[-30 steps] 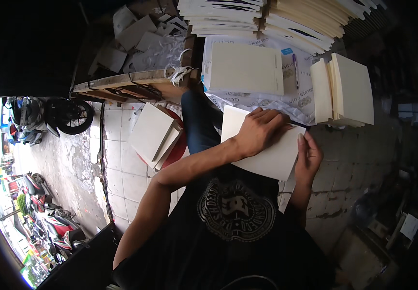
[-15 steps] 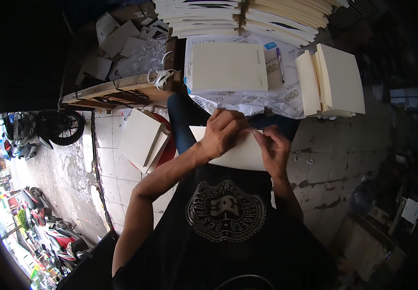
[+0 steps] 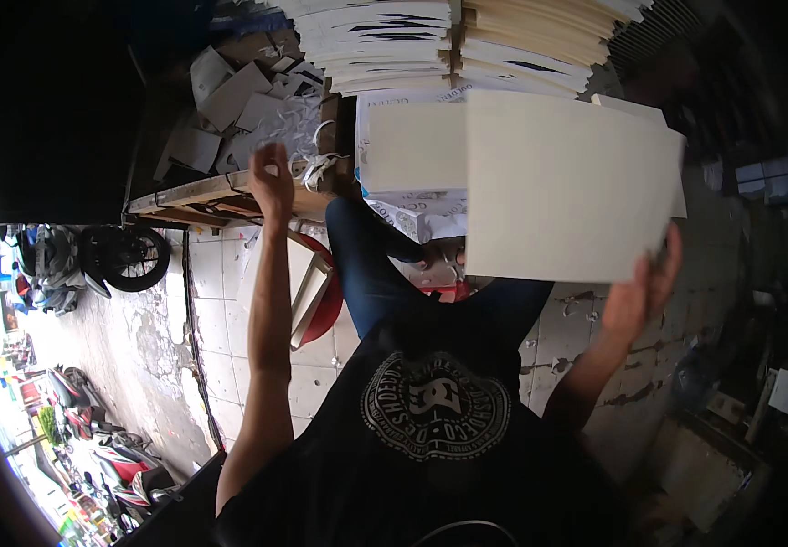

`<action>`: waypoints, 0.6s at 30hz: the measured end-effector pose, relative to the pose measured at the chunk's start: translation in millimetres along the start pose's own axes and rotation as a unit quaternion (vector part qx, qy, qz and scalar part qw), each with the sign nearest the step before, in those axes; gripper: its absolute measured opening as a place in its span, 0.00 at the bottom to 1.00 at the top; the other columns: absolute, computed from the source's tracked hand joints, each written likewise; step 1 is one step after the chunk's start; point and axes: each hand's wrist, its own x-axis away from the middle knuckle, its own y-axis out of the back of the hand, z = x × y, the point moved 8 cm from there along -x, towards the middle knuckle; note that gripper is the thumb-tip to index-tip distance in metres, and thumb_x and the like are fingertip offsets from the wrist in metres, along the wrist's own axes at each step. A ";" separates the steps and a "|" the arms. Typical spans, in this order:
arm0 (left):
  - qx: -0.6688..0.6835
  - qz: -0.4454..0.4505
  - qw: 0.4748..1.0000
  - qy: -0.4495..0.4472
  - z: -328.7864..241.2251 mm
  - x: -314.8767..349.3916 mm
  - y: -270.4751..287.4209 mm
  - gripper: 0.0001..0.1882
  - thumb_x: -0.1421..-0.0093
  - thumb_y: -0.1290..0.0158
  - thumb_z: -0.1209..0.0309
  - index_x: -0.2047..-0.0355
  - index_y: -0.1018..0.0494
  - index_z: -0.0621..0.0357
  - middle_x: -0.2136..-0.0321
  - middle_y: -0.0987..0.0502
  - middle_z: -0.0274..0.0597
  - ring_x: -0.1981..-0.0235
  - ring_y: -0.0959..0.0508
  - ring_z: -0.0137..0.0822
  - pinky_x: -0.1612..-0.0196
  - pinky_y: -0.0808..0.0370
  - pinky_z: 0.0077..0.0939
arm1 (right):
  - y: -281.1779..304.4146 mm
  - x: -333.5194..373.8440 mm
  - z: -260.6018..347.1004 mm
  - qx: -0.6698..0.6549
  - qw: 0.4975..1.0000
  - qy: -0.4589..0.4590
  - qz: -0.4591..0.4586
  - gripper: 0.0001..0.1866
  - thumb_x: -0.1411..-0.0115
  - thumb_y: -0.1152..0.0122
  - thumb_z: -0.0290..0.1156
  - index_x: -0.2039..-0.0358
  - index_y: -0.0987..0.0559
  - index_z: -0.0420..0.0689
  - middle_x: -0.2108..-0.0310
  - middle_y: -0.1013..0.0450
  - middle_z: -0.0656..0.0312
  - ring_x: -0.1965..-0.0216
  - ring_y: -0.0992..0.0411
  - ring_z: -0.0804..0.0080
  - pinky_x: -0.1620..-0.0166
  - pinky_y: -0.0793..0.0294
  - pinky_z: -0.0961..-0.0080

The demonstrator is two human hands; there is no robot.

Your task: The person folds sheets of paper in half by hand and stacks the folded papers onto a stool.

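Gripped only by its lower corner in the right hand (image 3: 638, 294), the cream sheet (image 3: 567, 187) could tilt and slip; the left hand (image 3: 272, 180) curls loosely, any contents too blurred to tell.

L fingers (image 3: 272, 167) blurred, held-up cream board (image 3: 567, 187) hides pt of flat board (image 3: 415, 146), paper stacks (image 3: 377, 46) cut off @ top.

Right hand (image 3: 636, 296) holding board (image 3: 571, 187), left hand (image 3: 272, 185) near scraps (image 3: 234, 97)
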 end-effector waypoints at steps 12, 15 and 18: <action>0.193 0.205 0.948 0.147 -98.2 136.1 -49.1 0.15 0.33 0.45 0.63 0.63 0.22 0.66 0.71 0.24 0.42 0.71 0.27 0.29 0.69 0.32 0.27 | -43.7 -25.7 -211.0 0.110 0.988 -0.106 0.013 0.09 0.35 0.36 0.30 0.59 0.25 0.40 0.66 0.23 0.66 0.63 0.29 0.85 0.56 0.32 0.85; 0.156 0.140 0.974 0.082 -127.0 129.7 -22.9 0.10 0.40 0.38 0.68 0.65 0.21 0.63 0.70 0.24 0.42 0.72 0.27 0.33 0.68 0.30 0.27 | -53.1 -25.9 -223.6 0.117 0.986 -0.109 0.043 0.10 0.35 0.37 0.29 0.58 0.26 0.39 0.63 0.22 0.63 0.61 0.27 0.83 0.54 0.30 0.84; 0.118 0.112 0.986 0.018 -139.4 129.2 -14.3 0.13 0.50 0.31 0.73 0.66 0.20 0.62 0.70 0.22 0.41 0.73 0.25 0.34 0.68 0.27 0.27 | -54.5 -28.2 -230.5 0.124 0.984 -0.112 0.069 0.10 0.34 0.38 0.29 0.58 0.26 0.38 0.63 0.22 0.62 0.61 0.27 0.83 0.54 0.29 0.84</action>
